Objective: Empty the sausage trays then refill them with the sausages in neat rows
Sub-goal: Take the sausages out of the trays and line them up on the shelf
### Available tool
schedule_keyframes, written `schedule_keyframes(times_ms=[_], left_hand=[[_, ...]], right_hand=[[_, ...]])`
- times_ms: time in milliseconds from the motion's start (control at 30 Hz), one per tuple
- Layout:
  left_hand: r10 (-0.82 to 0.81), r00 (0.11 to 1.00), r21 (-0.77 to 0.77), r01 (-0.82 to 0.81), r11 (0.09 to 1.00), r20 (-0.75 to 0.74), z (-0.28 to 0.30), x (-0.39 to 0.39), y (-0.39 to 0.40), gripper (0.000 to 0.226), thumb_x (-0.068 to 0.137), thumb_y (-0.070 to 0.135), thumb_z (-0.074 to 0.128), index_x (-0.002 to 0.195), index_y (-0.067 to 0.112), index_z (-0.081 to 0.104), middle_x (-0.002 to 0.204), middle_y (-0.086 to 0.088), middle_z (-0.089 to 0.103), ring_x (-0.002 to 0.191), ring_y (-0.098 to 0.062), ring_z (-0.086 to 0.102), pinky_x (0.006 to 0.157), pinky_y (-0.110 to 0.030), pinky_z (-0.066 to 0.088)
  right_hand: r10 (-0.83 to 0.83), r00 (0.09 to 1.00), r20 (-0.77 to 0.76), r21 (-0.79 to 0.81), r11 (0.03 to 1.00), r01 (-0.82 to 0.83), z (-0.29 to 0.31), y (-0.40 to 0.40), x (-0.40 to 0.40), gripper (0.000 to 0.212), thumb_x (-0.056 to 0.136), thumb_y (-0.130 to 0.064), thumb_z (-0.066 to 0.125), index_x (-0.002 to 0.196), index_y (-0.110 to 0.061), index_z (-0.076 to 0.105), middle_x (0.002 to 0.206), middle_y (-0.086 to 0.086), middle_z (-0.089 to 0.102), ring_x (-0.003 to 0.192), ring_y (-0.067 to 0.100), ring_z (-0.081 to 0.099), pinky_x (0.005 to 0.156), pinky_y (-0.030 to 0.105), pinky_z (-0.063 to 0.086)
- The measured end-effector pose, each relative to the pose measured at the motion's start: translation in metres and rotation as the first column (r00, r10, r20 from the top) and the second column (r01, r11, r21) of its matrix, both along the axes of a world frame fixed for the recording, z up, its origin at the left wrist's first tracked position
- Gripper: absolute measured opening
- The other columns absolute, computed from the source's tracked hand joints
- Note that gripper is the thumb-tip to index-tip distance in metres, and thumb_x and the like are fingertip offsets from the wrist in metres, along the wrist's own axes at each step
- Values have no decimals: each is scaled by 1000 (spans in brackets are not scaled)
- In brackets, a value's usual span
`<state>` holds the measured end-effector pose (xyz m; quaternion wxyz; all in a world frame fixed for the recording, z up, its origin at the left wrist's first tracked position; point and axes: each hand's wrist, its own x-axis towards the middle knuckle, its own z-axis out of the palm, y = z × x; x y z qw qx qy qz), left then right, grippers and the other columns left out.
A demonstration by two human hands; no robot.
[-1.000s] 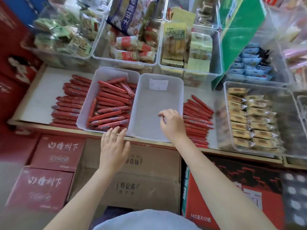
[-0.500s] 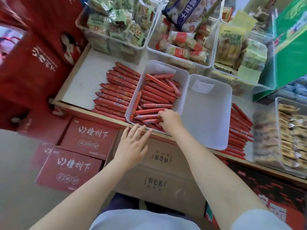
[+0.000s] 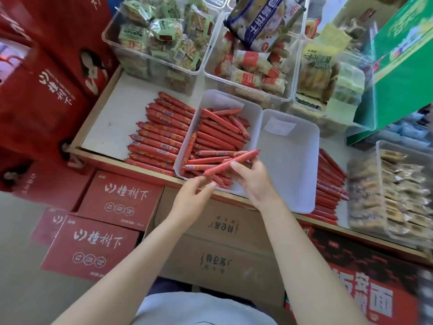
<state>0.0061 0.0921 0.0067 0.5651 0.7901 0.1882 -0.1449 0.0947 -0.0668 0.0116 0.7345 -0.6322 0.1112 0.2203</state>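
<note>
- We see the right hand [image 3: 254, 181] pinching one long red plastic-wrapped sausage [image 3: 232, 162] between thumb and fingers, gripped near its middle and lifted just above the near end of the white plastic tray still full of jumbled sausages [image 3: 251, 106].
- The held sausage's long axis runs from low on the left-hand side up and away toward the right, so its far tip points over the wall shared with the empty white plastic tray [image 3: 290, 160], which lies directly right of this hand.
- The left hand [image 3: 191, 195] is partly open with fingers stretched forward; its fingertips lie just at the sausage's near lower end (we cannot tell whether they touch it), and it grips nothing that we can see.
- We judge the right hand the nearer one to the empty tray, so the coming move turns on swinging right across that shared wall, or left to the loose row of red sausages on the white shelf board [image 3: 159, 137] beyond the left hand.
- A second loose stack of red sausages [image 3: 328, 184] lies past the empty tray, farther right of the right hand.
</note>
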Motion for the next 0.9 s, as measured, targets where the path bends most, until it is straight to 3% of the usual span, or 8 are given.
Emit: schedule_keyframes(times_ms=[67, 133, 300, 467, 567, 667, 767, 900], left_hand=[[178, 964, -435, -250, 865, -200, 21, 11, -15, 37, 100, 45, 52, 119, 15, 64, 104, 3, 74, 93, -13, 71, 80, -25, 51], [244, 923, -568, -377, 732, -298, 32, 18, -31, 36, 100, 43, 52, 112, 12, 65, 89, -3, 76, 76, -19, 72, 70, -31, 56], [223, 957, -613, -290, 735, -185, 39, 25, -80, 21, 94, 13, 65, 110, 0, 65, 91, -15, 71, 80, -23, 70, 76, -29, 59], [101, 995, -497, -99, 862, -23, 29, 37, -148, 18, 83, -1, 75, 98, 8, 69, 88, -10, 72, 86, -24, 69, 90, -38, 55], [-155, 980, -57, 163, 985, 126, 0, 41, -187, 44, 91, 22, 72, 132, 15, 58, 123, -3, 65, 115, -17, 60, 101, -30, 43], [-444, 893, 562, 329, 759, 78, -40, 29, -202, 53, 97, 39, 47, 141, 10, 52, 145, -13, 50, 137, -31, 43, 116, -45, 24], [-536, 844, 737, 380, 559, -28, -67, 13, -206, 60, 98, 48, 29, 137, 12, 57, 145, -15, 53, 140, -35, 43, 117, -49, 12], [-564, 823, 794, 385, 469, -66, -74, 10, -204, 59, 101, 50, 26, 141, 17, 53, 148, -8, 51, 143, -30, 40, 118, -42, 5]], right_hand=[[-35, 997, -68, 221, 974, 50, 18, -16, -17, 21, 94, 9, 51, 107, -8, 53, 110, 22, 67, 100, 31, 68, 88, 40, 57], [-38, 993, -109, 325, 943, 72, 30, -33, -27, 23, 95, 11, 47, 106, -8, 53, 111, 23, 67, 99, 31, 68, 85, 36, 57], [-68, 987, -143, 336, 935, 114, 33, -88, -31, 24, 96, 6, 49, 115, -4, 58, 104, 16, 68, 99, 28, 66, 88, 36, 54], [-157, 979, -129, 202, 963, 181, 27, -154, -34, 15, 100, -8, 52, 111, -6, 63, 99, 13, 72, 92, 23, 68, 81, 32, 54], [-290, 956, -49, 5, 957, 291, 10, -202, -28, 11, 103, -16, 49, 103, -12, 60, 102, 13, 71, 101, 30, 68, 84, 38, 55], [-239, 966, 97, -428, 866, 258, -3, -256, -15, 11, 103, -25, 48, 106, -17, 53, 90, 6, 69, 84, 23, 70, 77, 37, 56], [53, 988, 146, -854, 510, 99, -26, -298, 5, 22, 102, -30, 48, 122, -21, 55, 105, 5, 62, 94, 23, 62, 82, 37, 52], [295, 949, 115, -981, 182, 62, -66, -313, 41, 32, 98, -22, 53, 130, -20, 60, 119, 10, 56, 113, 29, 51, 99, 42, 38]])
